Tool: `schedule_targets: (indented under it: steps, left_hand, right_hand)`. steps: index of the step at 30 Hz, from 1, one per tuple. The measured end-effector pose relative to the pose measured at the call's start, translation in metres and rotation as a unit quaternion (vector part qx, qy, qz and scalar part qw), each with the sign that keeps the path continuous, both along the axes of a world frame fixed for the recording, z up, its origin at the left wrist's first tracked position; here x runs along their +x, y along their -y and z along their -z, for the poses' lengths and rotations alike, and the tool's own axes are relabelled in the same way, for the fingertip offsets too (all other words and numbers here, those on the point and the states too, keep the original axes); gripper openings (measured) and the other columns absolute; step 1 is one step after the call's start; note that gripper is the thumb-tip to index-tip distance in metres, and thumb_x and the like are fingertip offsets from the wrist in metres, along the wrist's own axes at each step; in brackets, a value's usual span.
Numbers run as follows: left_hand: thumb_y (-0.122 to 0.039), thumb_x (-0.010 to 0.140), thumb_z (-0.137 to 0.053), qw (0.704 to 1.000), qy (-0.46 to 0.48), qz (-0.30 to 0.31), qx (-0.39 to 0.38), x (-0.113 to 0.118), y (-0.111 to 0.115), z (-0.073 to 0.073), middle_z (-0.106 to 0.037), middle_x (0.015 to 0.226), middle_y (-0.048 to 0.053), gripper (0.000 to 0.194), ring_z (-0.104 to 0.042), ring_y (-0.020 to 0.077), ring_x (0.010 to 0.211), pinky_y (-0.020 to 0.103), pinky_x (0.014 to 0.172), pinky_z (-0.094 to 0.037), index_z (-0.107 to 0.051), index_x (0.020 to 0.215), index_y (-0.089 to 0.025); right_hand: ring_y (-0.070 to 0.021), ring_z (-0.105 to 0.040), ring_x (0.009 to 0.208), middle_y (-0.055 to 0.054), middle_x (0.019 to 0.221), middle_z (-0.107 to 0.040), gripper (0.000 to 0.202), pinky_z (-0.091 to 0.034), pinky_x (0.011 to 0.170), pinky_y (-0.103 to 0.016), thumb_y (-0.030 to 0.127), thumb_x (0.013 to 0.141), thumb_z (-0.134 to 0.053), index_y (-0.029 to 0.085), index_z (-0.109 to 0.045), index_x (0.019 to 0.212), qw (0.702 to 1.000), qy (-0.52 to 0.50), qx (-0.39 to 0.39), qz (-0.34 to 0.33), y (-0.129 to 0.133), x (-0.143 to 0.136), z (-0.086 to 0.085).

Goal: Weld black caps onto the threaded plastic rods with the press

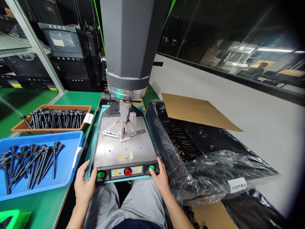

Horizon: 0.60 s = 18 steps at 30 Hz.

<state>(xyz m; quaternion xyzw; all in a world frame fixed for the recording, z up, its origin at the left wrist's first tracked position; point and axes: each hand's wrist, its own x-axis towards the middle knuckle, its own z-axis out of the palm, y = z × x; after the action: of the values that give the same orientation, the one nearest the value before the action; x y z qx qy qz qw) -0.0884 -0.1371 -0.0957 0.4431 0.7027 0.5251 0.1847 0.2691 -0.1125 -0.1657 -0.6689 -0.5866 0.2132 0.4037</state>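
Note:
My left hand [84,182] lies at the front left corner of a bench-top press machine [130,47], fingers apart, thumb close beside the left green button [101,175]. At the other corner rests my right hand [161,178], also with fingers spread, its thumb at the edge of the right green button [151,167]. Neither hand holds anything. Between the buttons sits a red button [127,171]. On the metal base plate [102,152], the machine's tapered tool head [125,111] reaches down to a small metal fixture [125,135]; clear film partly covers it, so the contact point is unclear.
To the left, a brown tray [50,130] and a blue tray [69,178] hold black rod-like parts with wide heads. A green bin [26,219] stands nearer. On the right is a plastic-lined box [176,168] with dark parts inside and a cardboard sheet [197,111] across it.

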Motion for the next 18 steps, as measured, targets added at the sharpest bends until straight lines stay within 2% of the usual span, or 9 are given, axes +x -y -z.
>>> schedule_targets:
  steps: [4,9,12,15,18]
  left_hand:
    - [-0.046,0.080,-0.068,0.990,0.129,0.059,0.016,0.017,-0.019,-0.010,-0.061,0.130,0.012,0.049,-0.061,0.0265,0.115,0.044,0.106,-0.046,-0.061,0.121,-0.020]
    - [-0.040,0.072,-0.078,0.949,0.301,0.093,0.001,0.035,-0.056,-0.018,-0.062,0.130,0.015,0.055,-0.060,0.0265,0.120,0.045,0.110,-0.042,-0.061,0.119,-0.018]
    - [-0.036,0.071,-0.080,0.904,0.411,0.121,-0.014,0.047,-0.075,-0.031,-0.061,0.131,0.015,0.053,-0.060,0.0262,0.119,0.044,0.108,-0.043,-0.061,0.117,-0.018]
    - [-0.036,0.073,-0.080,0.838,0.519,0.156,-0.055,0.059,-0.090,-0.043,-0.065,0.126,0.017,0.048,-0.065,0.0256,0.110,0.042,0.102,-0.048,-0.061,0.113,-0.017]
    - [-0.038,0.075,-0.077,0.789,0.580,0.191,-0.068,0.068,-0.102,-0.050,-0.069,0.117,0.015,0.044,-0.068,0.0246,0.105,0.039,0.096,-0.051,-0.061,0.110,-0.017]
  right_hand:
    - [-0.0303,-0.039,0.139,-0.013,0.150,-0.041,0.071,-0.037,0.112,-0.047,0.047,0.088,-0.055,0.021,-0.034,0.150,1.000,0.006,0.006,0.008,0.000,-0.001,0.002]
    - [-0.0304,-0.039,0.140,-0.015,0.151,-0.039,0.071,-0.036,0.113,-0.048,0.048,0.089,-0.053,0.019,-0.033,0.151,1.000,0.015,0.000,-0.008,0.001,0.001,0.001]
    - [-0.0306,-0.039,0.140,-0.015,0.151,-0.040,0.071,-0.037,0.112,-0.048,0.049,0.089,-0.053,0.018,-0.033,0.151,1.000,0.018,0.003,-0.010,0.001,0.002,0.000]
    - [-0.0308,-0.039,0.139,-0.015,0.150,-0.040,0.071,-0.038,0.112,-0.048,0.049,0.089,-0.053,0.019,-0.033,0.151,1.000,0.019,0.004,-0.008,0.001,0.002,0.001]
    - [-0.0306,-0.040,0.139,-0.015,0.150,-0.041,0.071,-0.038,0.112,-0.048,0.048,0.089,-0.053,0.019,-0.033,0.151,1.000,0.019,0.005,-0.011,0.000,0.002,0.000]
